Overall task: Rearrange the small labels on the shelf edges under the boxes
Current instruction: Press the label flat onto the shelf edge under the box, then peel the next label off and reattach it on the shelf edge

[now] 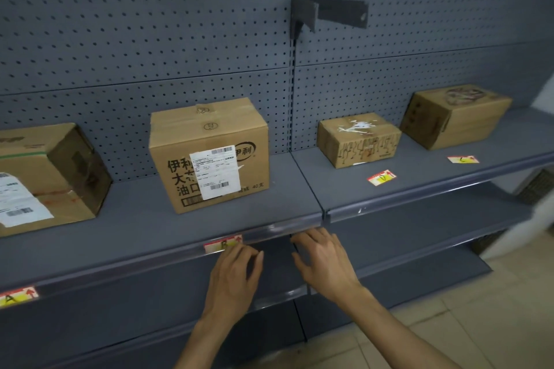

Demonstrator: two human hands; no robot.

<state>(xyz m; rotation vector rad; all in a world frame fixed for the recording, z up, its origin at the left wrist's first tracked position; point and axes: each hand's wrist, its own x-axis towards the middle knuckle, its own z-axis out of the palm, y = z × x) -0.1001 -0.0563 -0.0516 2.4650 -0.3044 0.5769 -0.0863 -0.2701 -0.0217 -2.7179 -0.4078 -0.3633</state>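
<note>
Both grips flank label B (223, 244), left grip (236, 272) touching it.

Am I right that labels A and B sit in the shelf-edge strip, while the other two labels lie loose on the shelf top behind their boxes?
Not quite. The head view shows those two labels lying in front of their boxes, not behind. Label A and label B do sit in the edge strip.

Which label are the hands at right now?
The B label, in the shelf-edge strip under the printed box; the left hand touches it. The A label sits far left, and two labels lie loose on the shelf.
</note>
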